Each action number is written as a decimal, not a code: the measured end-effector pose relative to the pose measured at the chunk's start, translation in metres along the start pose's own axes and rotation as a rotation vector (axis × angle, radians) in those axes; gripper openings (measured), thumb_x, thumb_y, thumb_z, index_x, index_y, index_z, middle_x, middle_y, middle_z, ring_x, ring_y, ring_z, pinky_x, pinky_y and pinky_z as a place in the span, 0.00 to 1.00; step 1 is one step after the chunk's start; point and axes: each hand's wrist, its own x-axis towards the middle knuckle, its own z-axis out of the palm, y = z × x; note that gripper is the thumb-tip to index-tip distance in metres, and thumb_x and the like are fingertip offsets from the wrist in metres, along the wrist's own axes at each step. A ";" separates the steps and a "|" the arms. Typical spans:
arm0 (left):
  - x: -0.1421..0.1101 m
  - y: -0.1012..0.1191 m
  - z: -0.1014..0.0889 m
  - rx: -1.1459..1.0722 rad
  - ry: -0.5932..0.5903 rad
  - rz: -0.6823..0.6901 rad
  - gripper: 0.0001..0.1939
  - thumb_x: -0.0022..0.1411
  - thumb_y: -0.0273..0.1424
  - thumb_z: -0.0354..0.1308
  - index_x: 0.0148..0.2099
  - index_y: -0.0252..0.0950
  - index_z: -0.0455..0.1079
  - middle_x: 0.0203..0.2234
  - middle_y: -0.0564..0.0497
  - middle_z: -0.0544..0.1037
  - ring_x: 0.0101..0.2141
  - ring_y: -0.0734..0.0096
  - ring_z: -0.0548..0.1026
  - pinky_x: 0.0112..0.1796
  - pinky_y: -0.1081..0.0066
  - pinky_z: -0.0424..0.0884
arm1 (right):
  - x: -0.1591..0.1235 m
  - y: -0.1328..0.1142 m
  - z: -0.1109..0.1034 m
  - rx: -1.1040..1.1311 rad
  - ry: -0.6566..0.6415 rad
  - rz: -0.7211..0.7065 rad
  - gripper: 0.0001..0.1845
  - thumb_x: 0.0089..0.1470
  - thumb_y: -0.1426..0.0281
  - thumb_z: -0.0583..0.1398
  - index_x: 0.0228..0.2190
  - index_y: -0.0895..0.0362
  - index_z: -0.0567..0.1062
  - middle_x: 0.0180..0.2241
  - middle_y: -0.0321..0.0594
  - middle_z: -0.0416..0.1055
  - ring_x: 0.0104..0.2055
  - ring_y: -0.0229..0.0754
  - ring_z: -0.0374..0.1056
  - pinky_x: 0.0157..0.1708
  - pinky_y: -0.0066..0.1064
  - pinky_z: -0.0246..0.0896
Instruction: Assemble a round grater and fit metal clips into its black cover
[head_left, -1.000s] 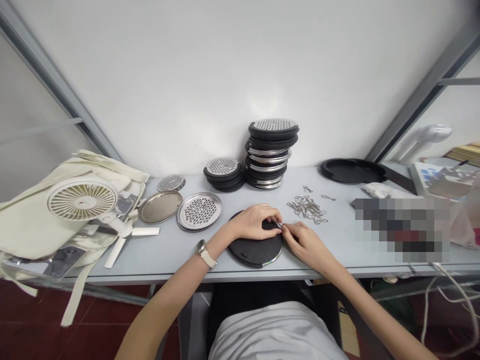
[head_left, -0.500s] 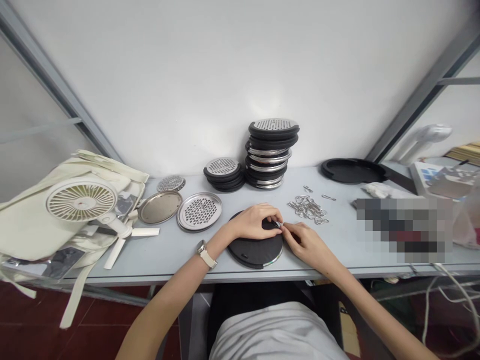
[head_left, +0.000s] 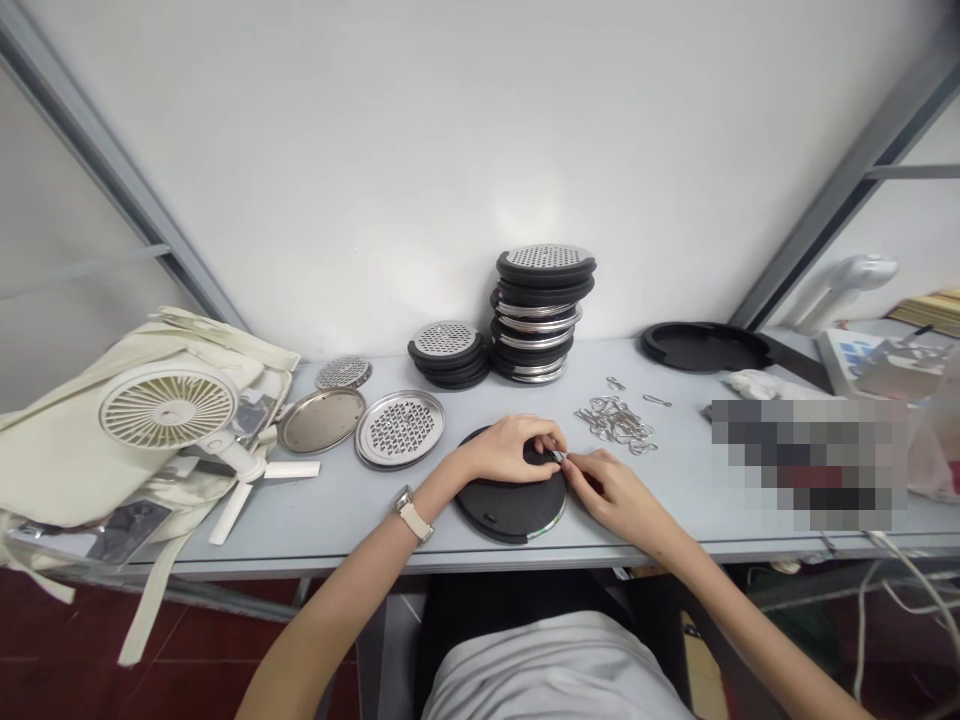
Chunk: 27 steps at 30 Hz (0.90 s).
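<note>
A round black disc [head_left: 517, 510] with a bright metal edge at its lower right lies near the table's front edge. My left hand [head_left: 514, 448] rests over it, its thumb and fingers curled around a small shiny metal clip [head_left: 556, 455] near the disc's upper right rim. At the same spot the fingertips of my right hand [head_left: 611, 492] are pinched together on the clip's end. Fingers cover most of this clip, so its full shape is hidden. A pile of looped wire clips [head_left: 619, 422] lies just beyond my right hand.
Behind stand a tall stack of black-rimmed grater discs [head_left: 544, 310] and a shorter stack [head_left: 448, 350]. Left are a perforated metal plate [head_left: 401, 428], a plain metal lid [head_left: 322, 418], a white fan [head_left: 169, 408] and a cream bag [head_left: 60, 440]. A black tray [head_left: 705, 348] sits back right.
The view has shifted slightly. Both hands stay at the disc's upper right rim, with only a small shift of the right fingers at the clip.
</note>
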 end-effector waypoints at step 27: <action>0.002 -0.007 -0.001 -0.252 -0.034 -0.138 0.12 0.50 0.26 0.61 0.40 0.33 0.70 0.30 0.51 0.73 0.32 0.76 0.69 0.34 0.75 0.66 | 0.001 -0.002 -0.001 0.016 0.003 -0.005 0.21 0.63 0.66 0.44 0.20 0.54 0.60 0.17 0.35 0.62 0.22 0.40 0.60 0.31 0.31 0.54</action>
